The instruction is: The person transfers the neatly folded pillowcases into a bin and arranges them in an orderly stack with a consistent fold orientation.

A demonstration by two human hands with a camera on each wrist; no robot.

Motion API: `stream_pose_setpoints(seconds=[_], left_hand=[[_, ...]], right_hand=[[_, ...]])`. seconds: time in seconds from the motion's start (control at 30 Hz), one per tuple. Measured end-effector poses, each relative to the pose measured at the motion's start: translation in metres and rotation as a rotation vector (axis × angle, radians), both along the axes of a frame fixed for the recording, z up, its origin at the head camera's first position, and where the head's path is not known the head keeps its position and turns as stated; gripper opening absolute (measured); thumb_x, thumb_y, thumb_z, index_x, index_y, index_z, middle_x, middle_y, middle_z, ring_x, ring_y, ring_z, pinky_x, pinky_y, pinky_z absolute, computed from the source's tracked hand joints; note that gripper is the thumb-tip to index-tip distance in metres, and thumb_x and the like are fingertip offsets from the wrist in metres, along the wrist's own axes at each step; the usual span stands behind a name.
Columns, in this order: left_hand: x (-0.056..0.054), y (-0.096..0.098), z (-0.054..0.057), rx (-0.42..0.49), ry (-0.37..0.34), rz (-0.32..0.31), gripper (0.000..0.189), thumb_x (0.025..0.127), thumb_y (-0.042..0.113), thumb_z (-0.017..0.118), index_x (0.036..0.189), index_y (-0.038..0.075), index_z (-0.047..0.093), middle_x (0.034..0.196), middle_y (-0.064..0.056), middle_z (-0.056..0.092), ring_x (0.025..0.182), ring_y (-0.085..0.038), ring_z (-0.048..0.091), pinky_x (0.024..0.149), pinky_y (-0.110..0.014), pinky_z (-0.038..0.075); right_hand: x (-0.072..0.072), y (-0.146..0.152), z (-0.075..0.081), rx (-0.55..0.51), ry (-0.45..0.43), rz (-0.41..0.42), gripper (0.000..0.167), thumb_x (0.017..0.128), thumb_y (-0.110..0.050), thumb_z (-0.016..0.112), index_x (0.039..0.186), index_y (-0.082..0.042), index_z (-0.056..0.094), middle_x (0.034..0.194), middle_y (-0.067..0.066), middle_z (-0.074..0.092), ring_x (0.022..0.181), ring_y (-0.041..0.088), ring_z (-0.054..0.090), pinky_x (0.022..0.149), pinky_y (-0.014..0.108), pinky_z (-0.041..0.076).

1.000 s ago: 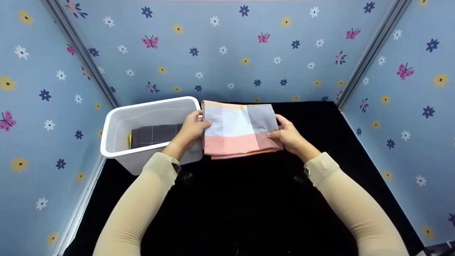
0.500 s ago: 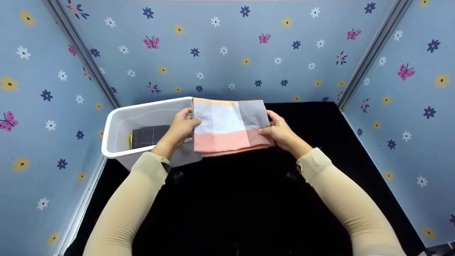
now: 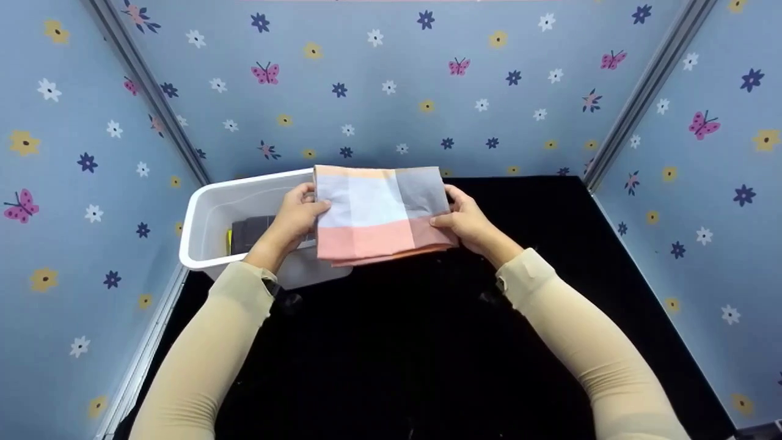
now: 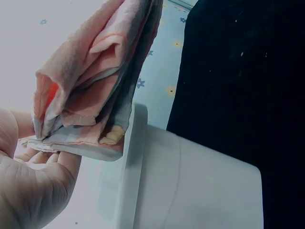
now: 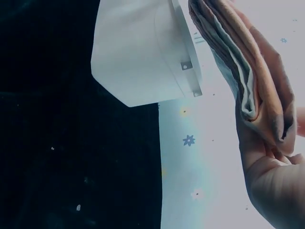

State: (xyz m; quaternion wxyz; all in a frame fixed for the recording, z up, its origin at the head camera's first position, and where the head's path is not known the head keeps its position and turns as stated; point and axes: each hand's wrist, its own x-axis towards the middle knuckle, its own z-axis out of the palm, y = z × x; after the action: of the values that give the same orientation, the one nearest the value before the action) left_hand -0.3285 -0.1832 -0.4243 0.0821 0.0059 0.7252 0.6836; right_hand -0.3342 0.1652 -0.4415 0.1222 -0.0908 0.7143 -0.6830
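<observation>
A folded checked cloth [image 3: 379, 211] in pink, white, grey and orange hangs between both hands, partly over the right end of the white bin [image 3: 201, 264]. My left hand [image 3: 296, 214] pinches its left edge, thumb on top and fingers beneath. At the opposite edge my right hand [image 3: 467, 220] grips it the same way. Stacked fold layers show along the cloth [image 4: 95, 81] in the left wrist view and along the cloth [image 5: 257, 81] in the right wrist view. Inside the bin lies a dark grey folded cloth [image 3: 247, 233], partly hidden by my left hand, with a yellow item [image 3: 229, 241] beside it.
The bin stands at the back left of a black table surface [image 3: 391, 342]. Blue flowered panels [image 3: 391, 110] enclose the back and both sides, joined by metal corner posts [image 3: 654, 91].
Both hands have carried the checked cloth leftward and slightly away, from beside the bin to over its right end. Their hold on it looks the same.
</observation>
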Motion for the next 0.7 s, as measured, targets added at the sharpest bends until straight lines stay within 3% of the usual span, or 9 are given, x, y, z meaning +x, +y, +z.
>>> stream_pose_setpoints(seconds=[0.23,0.53,0.7], left_hand=[[0.002,-0.014,0.004,-0.008,-0.019,0.012,0.046,0.111,0.004,0.051,0.154,-0.006,0.041,0.142,-0.024,0.059,0.092,-0.012,0.074,0.082,-0.030,0.067],[0.003,-0.031,0.005,-0.054,0.014,0.051,0.045,0.109,0.002,0.052,0.152,-0.009,0.042,0.135,-0.021,0.062,0.094,-0.009,0.071,0.084,-0.025,0.065],[0.004,-0.041,0.008,-0.092,0.005,0.060,0.048,0.110,0.004,0.052,0.156,-0.009,0.040,0.141,-0.023,0.059,0.097,-0.008,0.069,0.085,-0.022,0.063]], right_hand=[[-0.003,-0.015,0.003,0.012,0.001,0.002,0.081,0.088,0.018,0.065,0.163,-0.005,0.042,0.119,0.017,0.070,0.091,0.018,0.072,0.074,0.027,0.061],[-0.007,-0.035,0.005,0.024,0.029,0.015,0.082,0.087,0.017,0.067,0.162,-0.006,0.043,0.130,0.024,0.067,0.097,0.021,0.070,0.076,0.028,0.060],[-0.010,-0.045,0.006,0.033,0.025,0.020,0.082,0.088,0.017,0.066,0.163,-0.007,0.044,0.134,0.025,0.066,0.099,0.022,0.069,0.076,0.028,0.060]])
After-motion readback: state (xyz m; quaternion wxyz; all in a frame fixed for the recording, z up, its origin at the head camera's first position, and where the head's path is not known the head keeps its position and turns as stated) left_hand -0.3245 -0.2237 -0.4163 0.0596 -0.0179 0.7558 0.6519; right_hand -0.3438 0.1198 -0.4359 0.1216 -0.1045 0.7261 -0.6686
